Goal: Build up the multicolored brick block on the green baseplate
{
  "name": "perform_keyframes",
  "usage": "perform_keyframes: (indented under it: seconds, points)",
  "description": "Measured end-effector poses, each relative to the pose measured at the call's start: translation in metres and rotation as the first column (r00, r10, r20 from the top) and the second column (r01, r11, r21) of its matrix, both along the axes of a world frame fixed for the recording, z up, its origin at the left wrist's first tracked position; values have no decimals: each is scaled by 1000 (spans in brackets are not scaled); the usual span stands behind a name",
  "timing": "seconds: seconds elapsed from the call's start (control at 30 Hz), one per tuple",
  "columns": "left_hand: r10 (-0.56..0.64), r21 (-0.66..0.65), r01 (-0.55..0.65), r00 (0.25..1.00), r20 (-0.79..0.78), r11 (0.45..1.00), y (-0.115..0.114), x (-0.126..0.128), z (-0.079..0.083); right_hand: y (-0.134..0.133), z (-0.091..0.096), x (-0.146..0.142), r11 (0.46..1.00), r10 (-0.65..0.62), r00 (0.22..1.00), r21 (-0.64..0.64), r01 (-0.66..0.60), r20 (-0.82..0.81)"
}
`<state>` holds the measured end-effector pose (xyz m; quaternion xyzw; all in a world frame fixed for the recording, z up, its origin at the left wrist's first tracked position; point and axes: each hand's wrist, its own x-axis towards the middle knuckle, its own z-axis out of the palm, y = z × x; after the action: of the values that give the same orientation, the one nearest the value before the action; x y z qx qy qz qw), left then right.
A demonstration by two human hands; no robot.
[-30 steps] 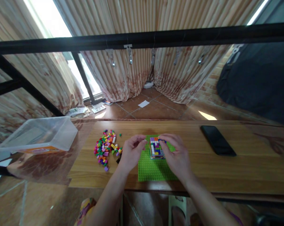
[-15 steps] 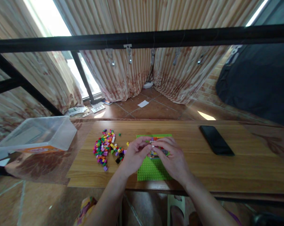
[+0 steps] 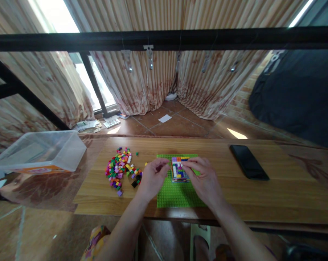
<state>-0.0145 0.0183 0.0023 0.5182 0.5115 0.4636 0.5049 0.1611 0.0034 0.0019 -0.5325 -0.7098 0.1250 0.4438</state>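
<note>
A low block of colourful toy bricks (image 3: 177, 174) stands on a green studded baseplate (image 3: 175, 197), with white, blue, yellow, orange and purple showing on top. My right hand (image 3: 203, 177) reaches over its right side, thumb and forefinger pinched at a small white toy brick (image 3: 181, 165) on the upper face. Partly hidden by the fingertips, that brick may be touching the ones below. Beside the block's left edge, my left hand (image 3: 154, 177) hovers with loosely curled fingers, a gap between thumb and forefinger, holding nothing visible.
Loose bricks (image 3: 117, 168) lie heaped on the wooden table (image 3: 221, 203), left of the baseplate. A black phone (image 3: 248, 162) rests at the right. Beyond the table's left end is a clear plastic bin (image 3: 52, 148). A black rail (image 3: 164, 40) crosses above.
My hands have moved apart; the left has drawn back leftward from the block. More of the block's top now shows. The right hand stays at the block, its fingers a little farther right.
</note>
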Motion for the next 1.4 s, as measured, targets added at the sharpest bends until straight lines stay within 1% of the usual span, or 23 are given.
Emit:
perform_keyframes:
  seconds: [0.23,0.47,0.67,0.77,0.9,1.03,1.23,1.4]
  points:
    - [-38,10,38,999,-18,999,-1,0,-4,2,-2,-5,999,-35,999,11,35,4]
    - [-47,26,48,998,-35,999,-1,0,-8,3,-8,-3,995,-94,995,12,94,-32]
    - [-61,53,64,997,-54,997,-1,0,-11,4,-9,-4,993,-111,994,47,110,8]
    - [-60,56,63,997,-56,996,-2,0,-11,2,-9,-5,993,-97,995,70,95,33]
    - [-57,82,62,997,-60,995,-2,1,-10,1,-9,-6,994,-76,996,86,72,47]
    - [-58,87,61,997,-46,994,-3,2,-7,1,-11,-7,991,-90,995,108,85,45]
    - [-84,135,86,996,-22,987,-7,3,1,0,-10,-8,989,-84,996,125,80,34]
    - [-97,149,104,994,-53,983,-9,3,3,-2,-6,-8,984,-66,991,173,44,120]
